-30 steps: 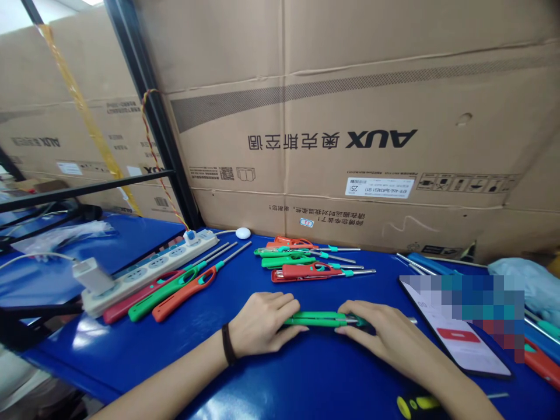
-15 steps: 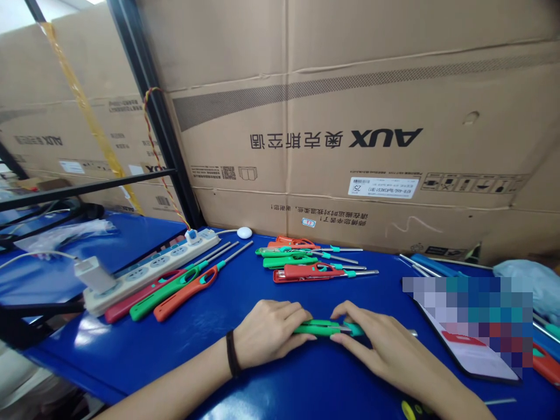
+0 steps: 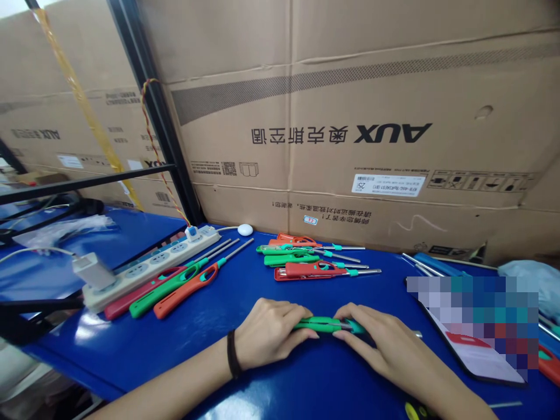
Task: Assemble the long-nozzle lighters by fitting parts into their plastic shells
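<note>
Here on the head camera, the left hand (image 3: 271,333) and the right hand (image 3: 376,339) are both closed on a green utility lighter (image 3: 315,325), gripping it end to end, with a black wristband (image 3: 228,353) on the left wrist. The lighter lies level across the front of a blue workbench (image 3: 131,361), right between the hands, its teal collar (image 3: 356,328) tucked under the right fingers. Can't tell from here whether it's touching the bench!

Up ahead, a neat batch of red and green lighters (image 3: 301,269) lies side by side against the cardboard AUX carton (image 3: 350,134). Over to the left, a red lighter (image 3: 140,301), a green lighter (image 3: 166,291) and an orange lighter (image 3: 184,294) fan out right beside a white power strip (image 3: 149,271), with a white plug adapter (image 3: 90,271) sitting at its near end. On the right, a smartphone (image 3: 481,364) lies on the bench, partly blurred out, and a yellow-and-black screwdriver handle (image 3: 413,411) pokes in at the bottom edge, just below the right hand
</note>
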The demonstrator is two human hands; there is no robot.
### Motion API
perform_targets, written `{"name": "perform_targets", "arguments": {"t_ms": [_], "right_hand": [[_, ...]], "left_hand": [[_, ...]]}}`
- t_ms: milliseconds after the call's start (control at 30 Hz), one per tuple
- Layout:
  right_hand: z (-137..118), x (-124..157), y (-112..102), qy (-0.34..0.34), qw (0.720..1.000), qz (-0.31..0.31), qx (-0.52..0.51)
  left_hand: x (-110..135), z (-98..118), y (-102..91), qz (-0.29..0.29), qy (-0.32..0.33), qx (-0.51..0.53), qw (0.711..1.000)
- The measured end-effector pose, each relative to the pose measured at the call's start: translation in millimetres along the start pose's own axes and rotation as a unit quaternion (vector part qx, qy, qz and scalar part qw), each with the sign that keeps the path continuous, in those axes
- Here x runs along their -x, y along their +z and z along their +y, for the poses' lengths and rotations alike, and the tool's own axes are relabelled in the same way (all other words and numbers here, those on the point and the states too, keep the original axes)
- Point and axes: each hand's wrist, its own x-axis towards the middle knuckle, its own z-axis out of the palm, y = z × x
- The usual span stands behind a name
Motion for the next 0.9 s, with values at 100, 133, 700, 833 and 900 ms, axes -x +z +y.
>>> {"name": "perform_targets", "arguments": {"t_ms": [100, 133, 700, 833, 900], "right_hand": [[1.3, -0.9, 2.5, -0.035, 0.999, 0.004, 0.017], [1.7, -1.3, 3.3, -0.044, 0.999, 0.006, 0.021], [-1.0, -2.6, 2.3, -0.048, 0.998, -0.007, 0.039], [-0.2, -3.8, 5.8, -0.055, 0.998, 0.015, 0.038], [0.1, -4.9, 8.9, -0.071, 0.997, 0.016, 0.04]], "left_hand": [[0.8, 1.1, 0.8, 0.008, 0.003, 0.001, 1.0], [1.0, 1.4, 1.2, 0.012, 0.003, 0.003, 1.0], [-0.9, -0.2, 1.6, 0.035, 0.061, 0.034, 0.997], [-1.6, -1.3, 2.2, 0.032, 0.06, 0.012, 0.998], [-1.5, -1.2, 2.8, 0.03, 0.056, -0.001, 0.998]]}}
